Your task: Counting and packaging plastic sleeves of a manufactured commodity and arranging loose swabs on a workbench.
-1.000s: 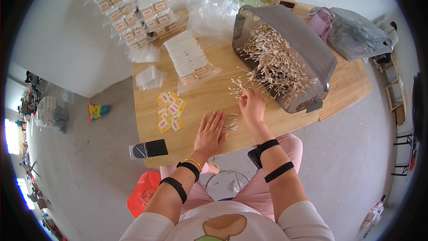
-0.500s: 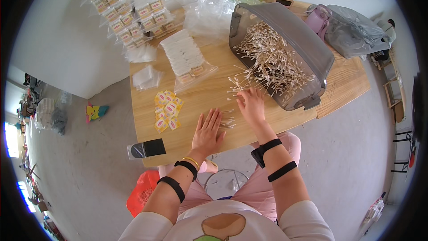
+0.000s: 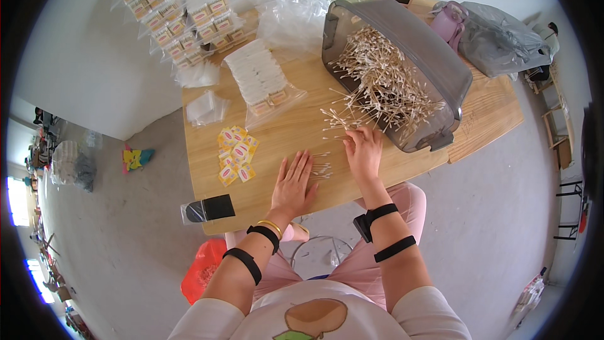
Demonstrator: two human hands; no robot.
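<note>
My left hand (image 3: 292,186) lies flat on the wooden table, fingers stretched, its edge against a small row of cotton swabs (image 3: 322,169). To its right, my right hand (image 3: 365,154) has its fingers bent and pinched at the near edge of the loose swabs, where a swab runs up to the fingertips; how many it grips is hidden. A large heap of cotton swabs (image 3: 377,75) spills out of a grey translucent plastic bin (image 3: 434,56) tipped on its side. Left of my left hand lies a scatter of small yellow-and-white cards (image 3: 238,154).
Beyond the cards rest a clear bag of packed swabs (image 3: 258,79), small empty bags (image 3: 207,109) and stacked packs (image 3: 163,22). A black pad (image 3: 217,209) lies at the near left corner. A pink jug (image 3: 450,25) and grey plastic bag (image 3: 503,41) stand behind the bin.
My right hand has shifted slightly right and nearer, and its fingers have drawn together. A swab now shows on the table right of my left fingertips. My left hand stays in place.
</note>
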